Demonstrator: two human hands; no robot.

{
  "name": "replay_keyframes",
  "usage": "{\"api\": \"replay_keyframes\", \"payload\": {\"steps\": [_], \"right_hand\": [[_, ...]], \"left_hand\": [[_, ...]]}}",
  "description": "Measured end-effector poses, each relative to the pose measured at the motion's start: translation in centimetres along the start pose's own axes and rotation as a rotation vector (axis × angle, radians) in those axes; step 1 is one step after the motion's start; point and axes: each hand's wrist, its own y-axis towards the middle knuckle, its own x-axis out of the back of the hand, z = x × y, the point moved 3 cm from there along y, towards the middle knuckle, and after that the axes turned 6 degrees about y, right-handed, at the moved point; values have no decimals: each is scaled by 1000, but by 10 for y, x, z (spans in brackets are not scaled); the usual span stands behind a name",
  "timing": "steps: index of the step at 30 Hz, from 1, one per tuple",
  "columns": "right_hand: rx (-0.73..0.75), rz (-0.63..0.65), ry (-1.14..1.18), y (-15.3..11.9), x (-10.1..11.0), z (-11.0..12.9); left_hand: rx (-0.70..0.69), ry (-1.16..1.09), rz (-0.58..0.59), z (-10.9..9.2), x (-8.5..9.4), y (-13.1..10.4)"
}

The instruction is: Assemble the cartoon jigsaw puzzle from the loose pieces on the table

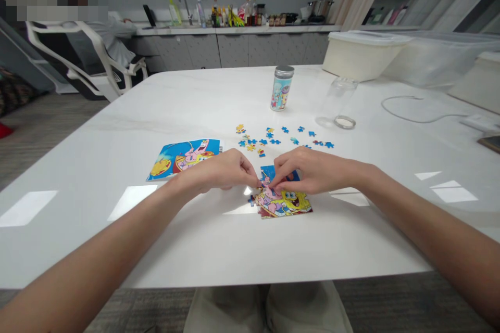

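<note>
A partly joined jigsaw puzzle (282,205) with a yellow and a pink cartoon figure lies flat on the white table in front of me. At its upper left edge, my left hand (233,170) has thumb and forefinger pinched on a small jigsaw piece, mostly covered by the fingertips. My right hand (302,170) reaches over the puzzle's top right, its thumb and bent forefinger closed down on the joined pieces. One blue loose piece (251,201) sits by the left edge. Behind the hands are several scattered pieces (275,141). A picture sheet (183,157) lies left, partly behind my left forearm.
A printed tin with a silver lid (282,88) stands farther back. Right of it are a clear jar (342,96) and a metal-rimmed ring (344,122). White bins (363,54) and a cable (414,115) occupy the right side. A person sits on a chair (89,47) at far left.
</note>
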Motion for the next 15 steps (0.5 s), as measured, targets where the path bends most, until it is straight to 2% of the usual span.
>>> {"api": "replay_keyframes", "payload": {"steps": [15], "right_hand": [[-24, 68, -12, 0, -5, -1]], "left_hand": [[22, 66, 2, 7, -3, 5]]}}
